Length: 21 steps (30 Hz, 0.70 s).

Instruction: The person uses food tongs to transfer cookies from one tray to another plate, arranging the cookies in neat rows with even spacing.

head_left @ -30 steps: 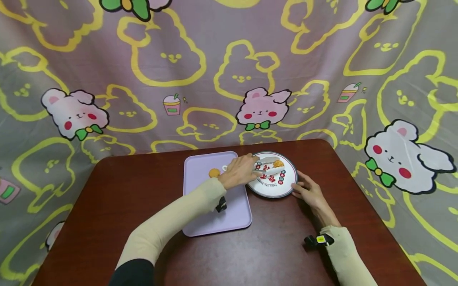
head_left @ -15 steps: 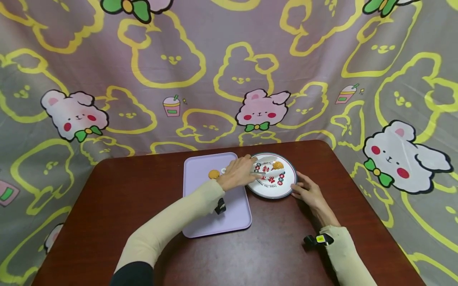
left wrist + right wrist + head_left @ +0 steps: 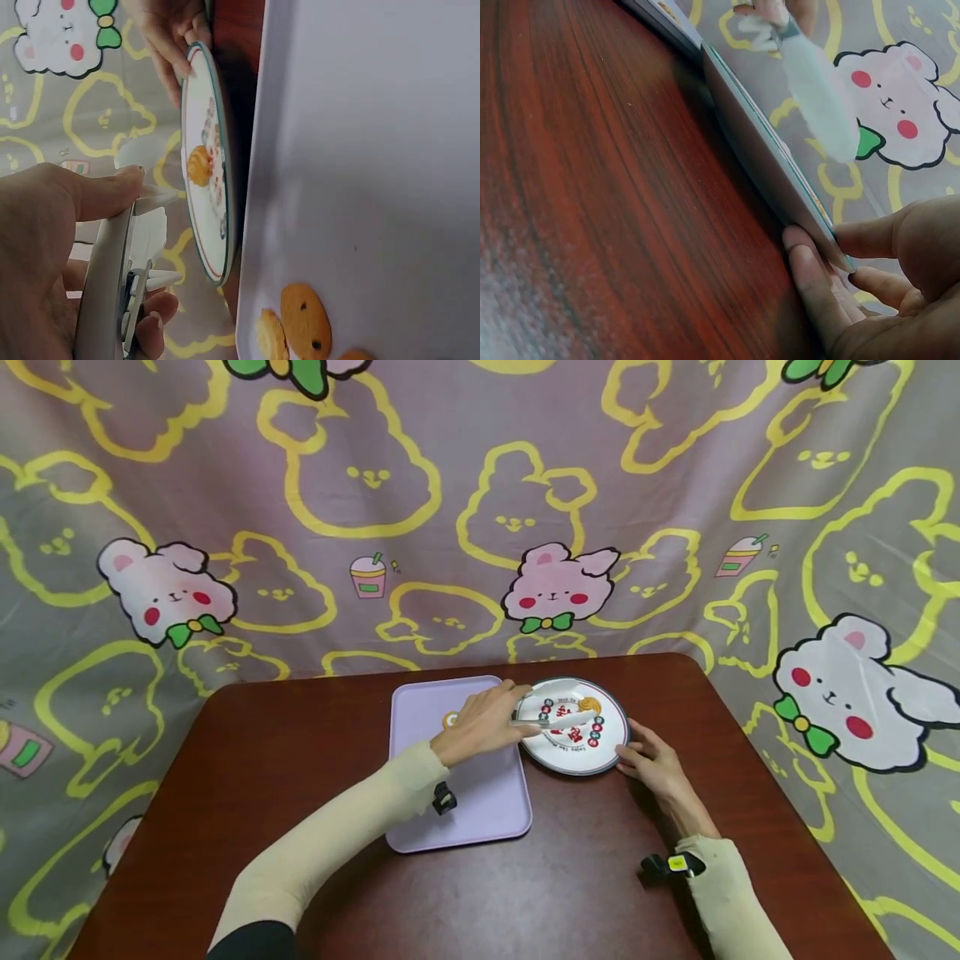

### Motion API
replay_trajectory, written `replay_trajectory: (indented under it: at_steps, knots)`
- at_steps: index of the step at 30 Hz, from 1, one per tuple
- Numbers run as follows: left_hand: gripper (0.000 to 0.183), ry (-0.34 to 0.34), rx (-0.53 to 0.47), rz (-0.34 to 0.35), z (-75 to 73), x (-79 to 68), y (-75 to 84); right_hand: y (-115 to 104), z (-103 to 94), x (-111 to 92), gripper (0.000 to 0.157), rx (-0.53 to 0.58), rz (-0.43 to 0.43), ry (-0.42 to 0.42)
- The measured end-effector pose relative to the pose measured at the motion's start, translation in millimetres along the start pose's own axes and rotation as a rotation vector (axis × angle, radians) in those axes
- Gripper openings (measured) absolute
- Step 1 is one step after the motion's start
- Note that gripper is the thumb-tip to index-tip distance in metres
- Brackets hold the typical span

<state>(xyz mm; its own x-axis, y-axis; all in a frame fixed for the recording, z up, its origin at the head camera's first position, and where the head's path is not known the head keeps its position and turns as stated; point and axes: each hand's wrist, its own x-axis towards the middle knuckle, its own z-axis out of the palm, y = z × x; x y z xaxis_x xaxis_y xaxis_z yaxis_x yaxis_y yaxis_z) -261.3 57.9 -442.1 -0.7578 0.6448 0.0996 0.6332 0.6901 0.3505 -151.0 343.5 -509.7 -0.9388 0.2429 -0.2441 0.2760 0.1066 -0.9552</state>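
My left hand (image 3: 487, 718) grips a pair of food tongs (image 3: 112, 277) with white tips, held above the near left part of a round plate (image 3: 570, 763). On the plate lies a golden swirl cookie (image 3: 199, 165), apart from the tongs. The plate is white with a dark rim, red characters and small printed lettering. My right hand (image 3: 660, 768) pinches the plate's right rim, thumb on top and fingers beneath in the right wrist view. In that view the white tong head (image 3: 821, 97) hangs over the plate.
A lilac tray (image 3: 480, 810) lies left of the plate, close against it. A brown oval cookie (image 3: 306, 319) and a pale yellow cookie (image 3: 270, 335) rest on it. A patterned curtain (image 3: 450, 510) stands behind the dark wooden table (image 3: 585, 877).
The tongs have come away from the swirl cookie, which was between their tips and now lies alone on the plate. My left hand has drawn slightly left with them. The right hand stays put.
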Motion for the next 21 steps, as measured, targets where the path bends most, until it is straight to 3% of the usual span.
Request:
replay_trajectory:
  at_steps: [11, 21]
  knots:
    - [0.079, 0.065, -0.052, -0.081, -24.0, -33.1, -20.8, 0, 0.7, 1, 0.072, -0.045, 0.022, 0.007]
    - [0.075, 0.108, -0.072, -0.119, -38.2, -73.6, -41.3, -2, 0.8, 1, 0.074, -0.018, 0.02, 0.004]
